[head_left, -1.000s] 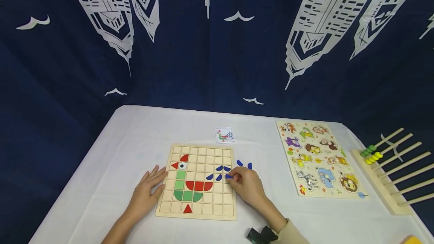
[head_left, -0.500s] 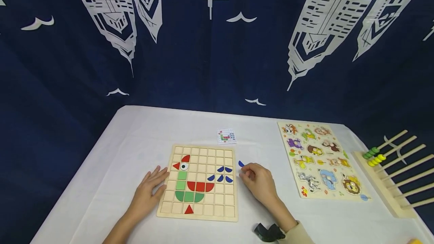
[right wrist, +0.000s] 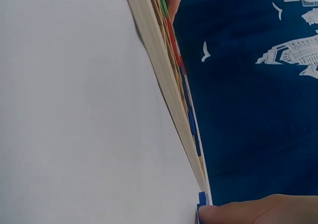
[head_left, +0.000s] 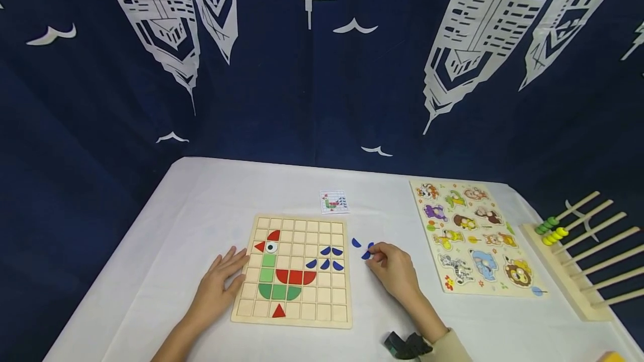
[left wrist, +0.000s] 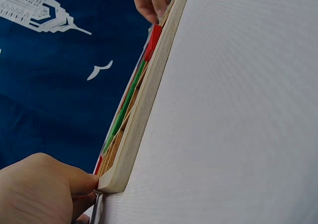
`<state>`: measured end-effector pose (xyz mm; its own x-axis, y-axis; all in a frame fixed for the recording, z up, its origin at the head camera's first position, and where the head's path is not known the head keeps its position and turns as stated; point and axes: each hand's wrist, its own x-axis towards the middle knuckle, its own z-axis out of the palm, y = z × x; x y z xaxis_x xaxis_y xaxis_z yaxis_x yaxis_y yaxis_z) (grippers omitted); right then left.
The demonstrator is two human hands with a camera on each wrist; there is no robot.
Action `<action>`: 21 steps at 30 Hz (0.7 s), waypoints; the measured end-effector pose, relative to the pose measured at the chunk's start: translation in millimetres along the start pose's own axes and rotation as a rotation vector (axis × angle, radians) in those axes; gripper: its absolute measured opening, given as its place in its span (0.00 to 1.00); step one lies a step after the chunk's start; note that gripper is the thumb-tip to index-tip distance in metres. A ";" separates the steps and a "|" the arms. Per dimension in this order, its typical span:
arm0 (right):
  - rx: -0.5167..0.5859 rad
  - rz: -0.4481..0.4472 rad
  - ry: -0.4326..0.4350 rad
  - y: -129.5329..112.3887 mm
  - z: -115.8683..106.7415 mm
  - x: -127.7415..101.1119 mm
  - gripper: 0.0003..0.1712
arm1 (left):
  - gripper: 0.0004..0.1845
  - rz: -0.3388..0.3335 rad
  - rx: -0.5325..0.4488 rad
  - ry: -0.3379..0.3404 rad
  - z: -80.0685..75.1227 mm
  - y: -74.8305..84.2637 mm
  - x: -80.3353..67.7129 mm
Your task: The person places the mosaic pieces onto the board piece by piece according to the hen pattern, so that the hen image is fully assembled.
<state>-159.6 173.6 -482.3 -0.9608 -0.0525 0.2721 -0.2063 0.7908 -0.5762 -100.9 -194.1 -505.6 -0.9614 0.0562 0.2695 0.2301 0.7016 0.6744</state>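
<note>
A white cloth (head_left: 201, 205) is covering the table, and nearest the person the two forearms are reaching in from the bottom edge, a dark strap (head_left: 406, 345) showing at the right cuff. The left hand (head_left: 217, 282) is lying flat with its fingers straight and spread, the fingertips resting against the left edge of the wooden grid board (head_left: 293, 317). On the board a rooster is sitting built from red, green and blue tiles, with four blue tiles (head_left: 326, 258) clustered at its tail side. Just right of the board the right hand (head_left: 394, 268) is pinching a small blue piece (head_left: 366, 254) at the cloth with thumb and fingertip; another loose blue piece (head_left: 356, 242) is lying just beside it, apart from the board. Further right an animal puzzle (head_left: 473, 236) is lying flat, and beyond it, at the table's right edge, a wooden rod rack (head_left: 578, 261) is carrying green and yellow beads (head_left: 552, 228). Behind the board a small pattern card (head_left: 334, 201) is lying on the cloth. A dark blue curtain (head_left: 312, 88) printed with white towers and birds is closing off the back. Both wrist views are showing the board only edge-on, so the tiles are hard to make out there, and the right wrist view is cutting off the hand at the frame's bottom.
</note>
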 end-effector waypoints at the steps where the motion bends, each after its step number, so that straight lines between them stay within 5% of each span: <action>1: 0.003 0.003 -0.013 0.7 1.5 1.1 0.10 | 0.22 -0.003 -0.003 -0.001 -0.1 0.2 -0.3; 15: -0.011 0.020 -0.056 -7.5 3.3 5.6 0.09 | 0.22 0.018 -0.006 0.015 0.6 0.7 -1.5; 21: 0.041 -0.067 -0.077 -32.0 5.2 -5.7 0.12 | 0.22 0.014 0.002 0.014 1.2 -1.1 -0.7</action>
<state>-148.5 145.4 -469.5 -0.9556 -0.1529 0.2519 -0.2769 0.7583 -0.5902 -100.7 -194.0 -507.4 -0.9558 0.0564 0.2886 0.2435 0.7022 0.6691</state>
